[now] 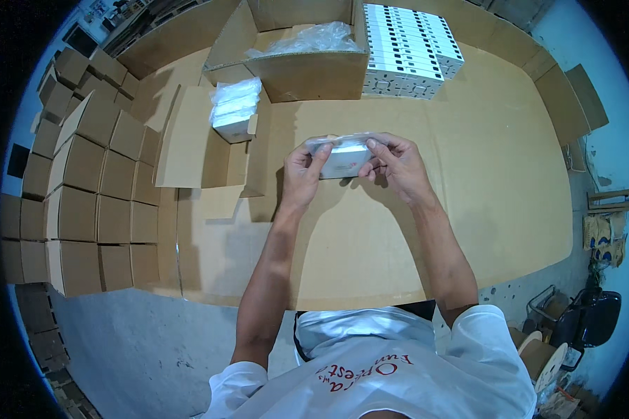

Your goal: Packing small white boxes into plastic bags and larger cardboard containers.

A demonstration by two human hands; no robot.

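Both hands, left hand (pixel 302 170) and right hand (pixel 396 164), grip a small white box (pixel 345 159) sleeved in clear plastic.

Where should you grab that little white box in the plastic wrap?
Probably by its two short ends, coming in from both sides. The white box is long and flat, and the left hand and right hand already pinch it there.

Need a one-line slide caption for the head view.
Both hands, left hand and right hand, hold a small white box in clear plastic wrap above a cardboard-covered table.
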